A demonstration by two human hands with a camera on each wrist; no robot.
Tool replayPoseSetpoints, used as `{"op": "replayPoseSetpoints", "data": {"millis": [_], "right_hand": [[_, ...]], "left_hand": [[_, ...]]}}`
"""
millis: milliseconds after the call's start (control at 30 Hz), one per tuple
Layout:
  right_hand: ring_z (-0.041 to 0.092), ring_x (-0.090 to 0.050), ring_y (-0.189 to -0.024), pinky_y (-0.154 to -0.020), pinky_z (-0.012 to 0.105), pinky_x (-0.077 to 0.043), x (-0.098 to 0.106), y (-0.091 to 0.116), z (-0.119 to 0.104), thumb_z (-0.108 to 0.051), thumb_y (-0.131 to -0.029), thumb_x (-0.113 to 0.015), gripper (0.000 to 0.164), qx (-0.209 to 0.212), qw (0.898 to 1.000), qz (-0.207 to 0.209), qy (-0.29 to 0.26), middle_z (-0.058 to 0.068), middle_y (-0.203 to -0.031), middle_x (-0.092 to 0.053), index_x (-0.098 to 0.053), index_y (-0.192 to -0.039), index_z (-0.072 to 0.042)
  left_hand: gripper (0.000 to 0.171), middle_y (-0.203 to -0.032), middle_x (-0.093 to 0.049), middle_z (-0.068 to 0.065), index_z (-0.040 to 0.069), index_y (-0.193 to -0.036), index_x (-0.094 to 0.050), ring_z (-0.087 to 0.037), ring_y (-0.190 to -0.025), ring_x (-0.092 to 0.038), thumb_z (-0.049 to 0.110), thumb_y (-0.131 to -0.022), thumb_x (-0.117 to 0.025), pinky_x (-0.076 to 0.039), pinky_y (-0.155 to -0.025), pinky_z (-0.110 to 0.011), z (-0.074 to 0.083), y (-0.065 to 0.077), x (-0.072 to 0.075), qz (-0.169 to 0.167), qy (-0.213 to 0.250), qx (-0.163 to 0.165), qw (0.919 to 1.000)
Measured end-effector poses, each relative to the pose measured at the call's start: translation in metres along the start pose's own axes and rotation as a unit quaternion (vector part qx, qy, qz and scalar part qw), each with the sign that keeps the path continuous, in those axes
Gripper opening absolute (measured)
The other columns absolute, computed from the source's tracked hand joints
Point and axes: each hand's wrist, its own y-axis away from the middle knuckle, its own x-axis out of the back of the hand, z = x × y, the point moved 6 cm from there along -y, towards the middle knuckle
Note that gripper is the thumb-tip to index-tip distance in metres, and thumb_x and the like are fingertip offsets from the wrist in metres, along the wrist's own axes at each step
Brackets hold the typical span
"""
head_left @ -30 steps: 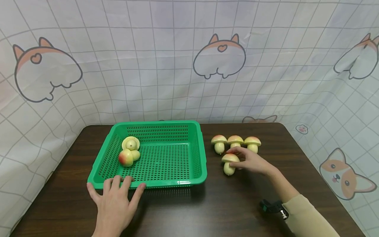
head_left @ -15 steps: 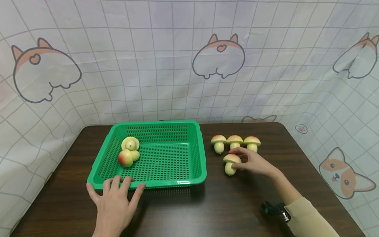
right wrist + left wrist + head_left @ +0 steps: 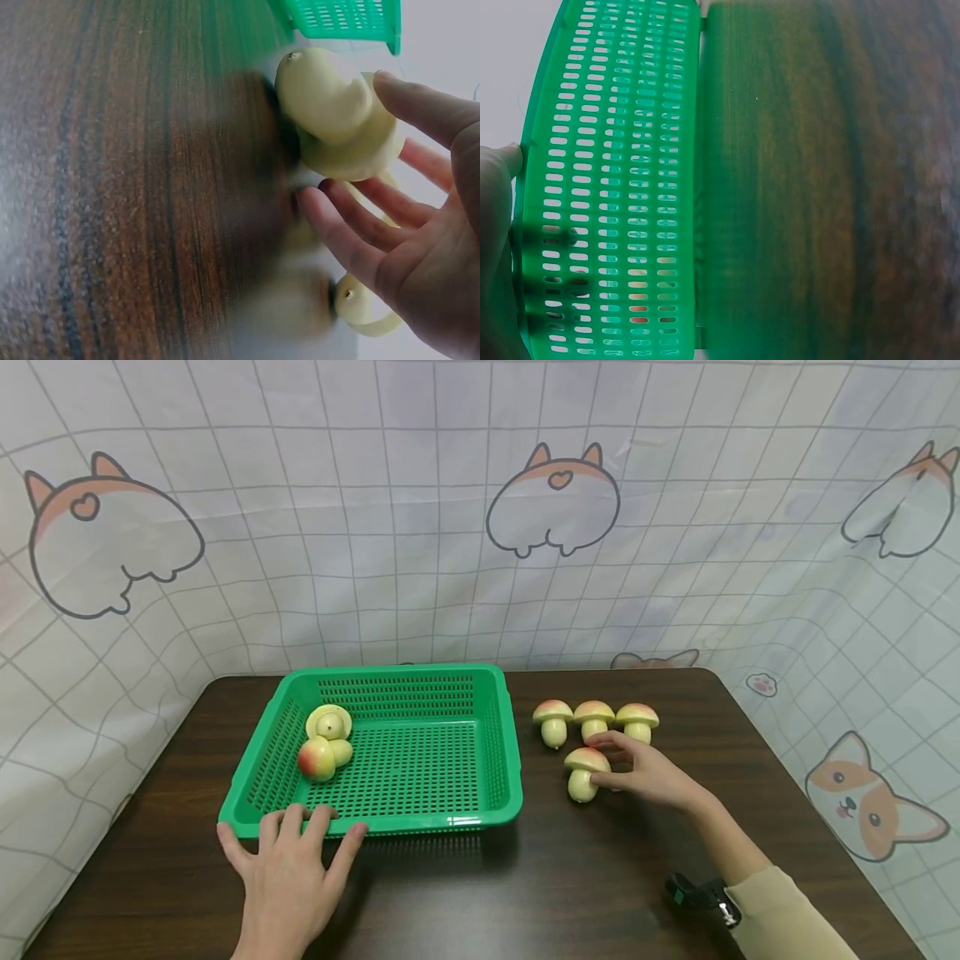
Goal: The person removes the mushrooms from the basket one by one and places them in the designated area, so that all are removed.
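Note:
My left hand (image 3: 288, 868) grips the near rim of a green plastic basket (image 3: 420, 821), its fingers hooked over the rim. Through the slots in the left wrist view, finger shadows show behind the basket wall (image 3: 622, 187). A toy mushroom (image 3: 581, 783) with a red-yellow cap and pale stem lies right of the basket. My right hand (image 3: 648, 774) is at its right side with fingers loosely extended. In the right wrist view the thumb tip (image 3: 384, 81) is right at the mushroom (image 3: 322, 97), while the other fingertips reach beside its cap.
Three similar mushrooms (image 3: 637, 720) form a row just behind the right hand. Two more mushrooms (image 3: 317, 759) lie at the left inside the basket. Everything stands on a dark wooden table (image 3: 510, 893), with a patterned curtain (image 3: 360, 568) at its back and sides.
The mushroom by my right hand has shifted slightly right. Most recently the right fingers have drawn a little right of it, baring more of its stem. My left hand and the basket stay put.

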Motion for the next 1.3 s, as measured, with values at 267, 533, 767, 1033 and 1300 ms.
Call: {"op": "replayPoseSetpoints", "data": {"millis": [267,533,767,1033,1300], "right_hand": [[0.039,-0.056,-0.127,-0.093,0.048,-0.053,0.0,-0.003,0.0,-0.024,-0.095,-0.077,0.055,0.023,0.999,0.016,0.028,0.014,-0.14,-0.057,-0.055,-0.141,-0.003],[0.032,-0.061,-0.12,-0.099,0.056,-0.047,-0.004,-0.007,-0.004,-0.022,-0.095,-0.077,0.046,0.05,0.998,0.023,0.037,0.007,-0.131,-0.063,-0.062,-0.136,-0.007],[0.029,-0.061,-0.119,-0.102,0.055,-0.046,-0.009,-0.013,-0.009,-0.019,-0.095,-0.077,0.042,0.069,0.997,0.026,0.034,0.005,-0.128,-0.065,-0.064,-0.133,-0.009],[0.034,-0.06,-0.124,-0.101,0.057,-0.047,-0.011,-0.018,-0.01,-0.023,-0.096,-0.076,0.041,0.07,0.996,0.023,0.041,0.005,-0.131,-0.065,-0.064,-0.134,-0.011],[0.031,-0.06,-0.123,-0.101,0.054,-0.047,-0.012,-0.024,-0.011,-0.021,-0.096,-0.076,0.043,0.071,0.997,0.018,0.034,0.006,-0.132,-0.064,-0.063,-0.136,-0.009]], "left_hand": [[0.045,-0.099,-0.06,-0.017,0.008,-0.101,-0.068,-0.047,-0.104,-0.05,0.052,-0.097,-0.064,0.003,-0.102,-0.085,0.0,0.0,0.0,0.002,0.0,-0.002,1.0],[0.045,-0.099,-0.06,-0.018,0.007,-0.101,-0.067,-0.047,-0.104,-0.05,0.052,-0.098,-0.063,0.004,-0.103,-0.084,0.001,0.0,0.001,0.003,0.001,-0.002,1.0],[0.046,-0.099,-0.06,-0.018,0.007,-0.101,-0.067,-0.047,-0.104,-0.05,0.052,-0.097,-0.064,0.003,-0.103,-0.085,0.001,0.0,0.002,0.007,0.0,-0.003,1.0],[0.045,-0.098,-0.06,-0.017,0.007,-0.101,-0.067,-0.047,-0.103,-0.05,0.052,-0.097,-0.064,0.003,-0.103,-0.085,0.002,0.0,0.001,0.012,0.0,-0.008,0.9999],[0.044,-0.098,-0.06,-0.017,0.008,-0.1,-0.067,-0.047,-0.103,-0.051,0.051,-0.097,-0.065,0.003,-0.102,-0.085,0.001,0.001,0.001,0.009,0.0,-0.007,0.9999]]}}
